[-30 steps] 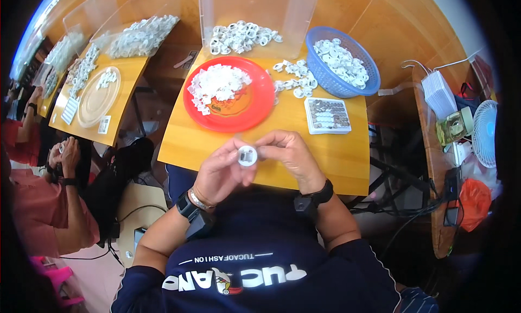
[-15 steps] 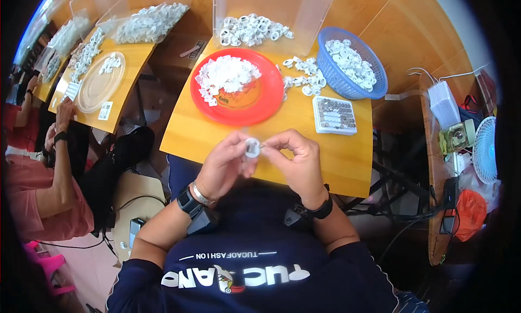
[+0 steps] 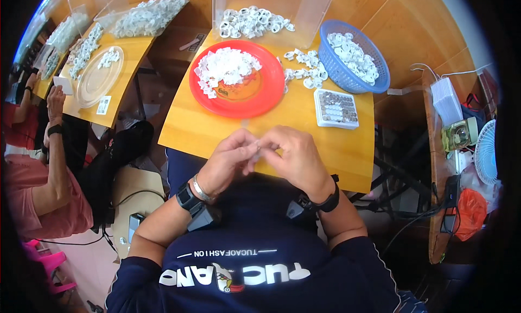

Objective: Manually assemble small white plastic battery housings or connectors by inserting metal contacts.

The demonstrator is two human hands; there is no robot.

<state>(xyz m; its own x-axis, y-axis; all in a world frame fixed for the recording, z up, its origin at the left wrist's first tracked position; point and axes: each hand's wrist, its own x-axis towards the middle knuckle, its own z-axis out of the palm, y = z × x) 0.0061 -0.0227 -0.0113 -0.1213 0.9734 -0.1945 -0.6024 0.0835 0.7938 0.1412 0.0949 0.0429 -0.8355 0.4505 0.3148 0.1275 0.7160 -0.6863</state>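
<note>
While both hands (image 3: 259, 156) pinch one small white part, wooden table (image 3: 304, 115) — red plate (image 3: 260, 98), blue basket (image 3: 374, 82).

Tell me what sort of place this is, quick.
Likely a small hand-assembly workshop. Both hands, left hand and right hand, pinch a small white part over a wooden bench holding a red tray and blue basket of white parts.

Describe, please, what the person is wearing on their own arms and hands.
Both hands are bare, without gloves. The left hand has a thin silver bracelet and a black band with a dark device at the wrist; the right hand has a similar black wristband. Dark navy short sleeves cover the upper arms.
</note>
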